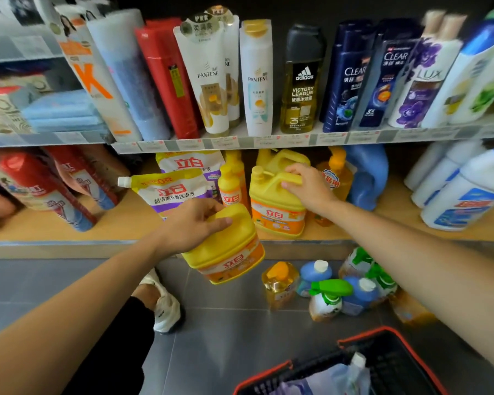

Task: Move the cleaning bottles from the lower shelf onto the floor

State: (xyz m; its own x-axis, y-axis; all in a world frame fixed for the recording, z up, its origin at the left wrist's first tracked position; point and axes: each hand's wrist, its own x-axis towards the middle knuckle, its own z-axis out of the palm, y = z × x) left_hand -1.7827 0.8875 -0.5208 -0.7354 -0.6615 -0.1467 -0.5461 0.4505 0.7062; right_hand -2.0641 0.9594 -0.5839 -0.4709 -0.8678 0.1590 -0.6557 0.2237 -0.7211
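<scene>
Carrying a squat yellow plastic detergent jug (228,252) with an orange label in the left grip (191,228), fingers curled over its moulded top handle; held in the air just past the front lip of the wooden lower shelf (126,223), above the grey tiled floor (226,323). Clamped with the right grip (308,186) round the handle of a second yellow jug (277,212) of the same make, standing on the shelf boards near the front, beside slim yellow-orange bottles (230,186)

Probably heavy if full, with liquid shifting inside; stiff walls, smooth and likely slippery, so best taken by the moulded handle, never by the cap or the label

Tilted in the left grip: top leaning up and left under the fingers, base swung down and right, long axis slanted, label turned toward the camera. Upright under the right grip: long axis vertical, round cap (258,171) at the left of the top, handle running right from the neck, label facing out to the aisle

Down on the floor near the shelf's foot, a cluster of small bottles (357,293), orange, blue with white caps, green-triggered, packed close; better to set each jug base first beside them, not on top
</scene>
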